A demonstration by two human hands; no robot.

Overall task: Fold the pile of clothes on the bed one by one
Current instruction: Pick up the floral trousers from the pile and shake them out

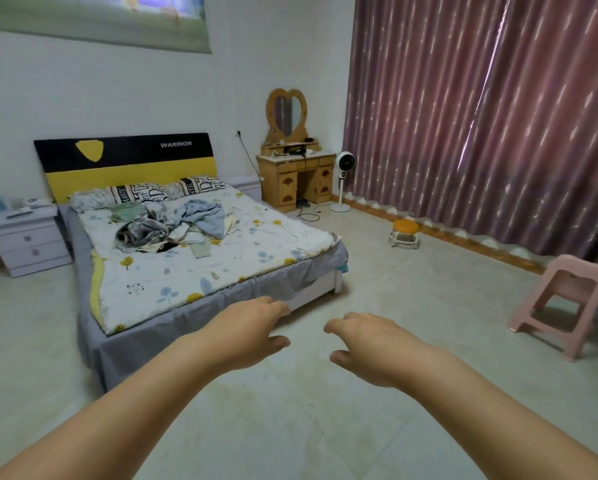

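- Both hands reach forward over the tiled floor, holding nothing: the left hand has its fingers relaxed and loosely bent, and the right hand likewise hangs with slack, slightly curled fingers.
- Neither hand touches the bed; the left one shows in front of its grey-skirted foot corner.
- A pile of clothes lies crumpled on the floral cover near the head of the bed, just in front of the pillows, well apart from both hands; grey, light blue and green pieces show in it.
- A black and yellow headboard reads "WARRIOR" in white letters.
- Left of the bed stands a white nightstand with small items on top.
- Right of the bed are a wooden dressing table with a heart-shaped mirror, and a white standing fan beside it.
- Along the pink curtain sit a small orange stool and, nearer, a pink plastic stool.
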